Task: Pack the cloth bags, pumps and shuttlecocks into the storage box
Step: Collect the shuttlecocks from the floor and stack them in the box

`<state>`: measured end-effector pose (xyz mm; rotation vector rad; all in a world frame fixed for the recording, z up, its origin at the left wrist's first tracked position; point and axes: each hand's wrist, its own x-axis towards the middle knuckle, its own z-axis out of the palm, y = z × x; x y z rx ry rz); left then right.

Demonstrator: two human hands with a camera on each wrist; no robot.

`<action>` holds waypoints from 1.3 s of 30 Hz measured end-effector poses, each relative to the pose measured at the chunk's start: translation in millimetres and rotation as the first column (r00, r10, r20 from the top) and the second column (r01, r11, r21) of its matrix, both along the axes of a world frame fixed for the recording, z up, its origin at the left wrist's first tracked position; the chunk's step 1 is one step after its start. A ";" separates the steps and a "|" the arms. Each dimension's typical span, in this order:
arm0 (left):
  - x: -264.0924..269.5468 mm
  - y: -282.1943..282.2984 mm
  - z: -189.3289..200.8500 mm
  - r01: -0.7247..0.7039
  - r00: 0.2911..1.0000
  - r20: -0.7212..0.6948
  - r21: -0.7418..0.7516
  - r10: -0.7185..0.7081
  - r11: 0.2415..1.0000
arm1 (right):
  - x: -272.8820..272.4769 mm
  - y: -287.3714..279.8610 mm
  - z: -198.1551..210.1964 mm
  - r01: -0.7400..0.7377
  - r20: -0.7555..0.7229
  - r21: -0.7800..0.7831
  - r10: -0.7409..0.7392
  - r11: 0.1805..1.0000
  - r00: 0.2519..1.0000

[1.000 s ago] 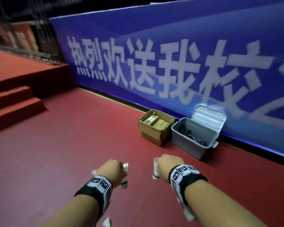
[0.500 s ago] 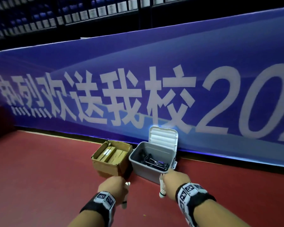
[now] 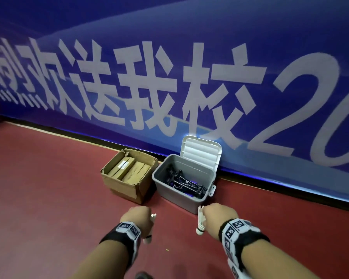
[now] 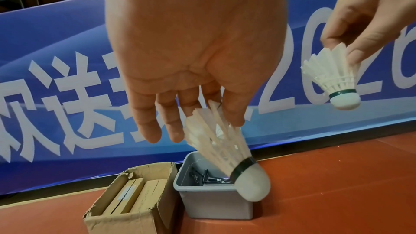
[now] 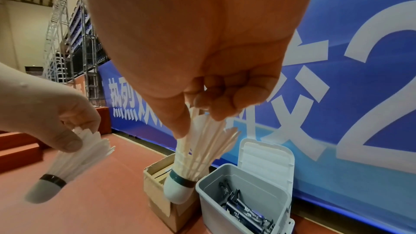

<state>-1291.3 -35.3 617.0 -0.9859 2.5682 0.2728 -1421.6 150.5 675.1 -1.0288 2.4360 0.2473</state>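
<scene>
Left hand (image 4: 193, 45) fingers pinch shuttlecock (image 4: 227, 150) feathers — cork hangs down; right hand (image 5: 202, 45) likewise, second shuttlecock (image 5: 191, 163).

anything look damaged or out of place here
Yes: the brown cardboard box left of the open grey plastic storage box has a torn, ragged rim and a crumpled front corner. Nothing looks spilled.

I stand in an indoor sports hall: red court floor (image 3: 48, 198), long blue banner (image 3: 189, 67) along the far side, tiered spectator seats (image 5: 76, 29) above at the left.
</scene>
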 end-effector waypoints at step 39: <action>-449.7 -339.9 -202.7 -0.048 0.999 0.009 0.189 0.047 0.981 | -457.0 -323.4 -270.0 0.558 0.538 0.174 -0.553 0.812 0.636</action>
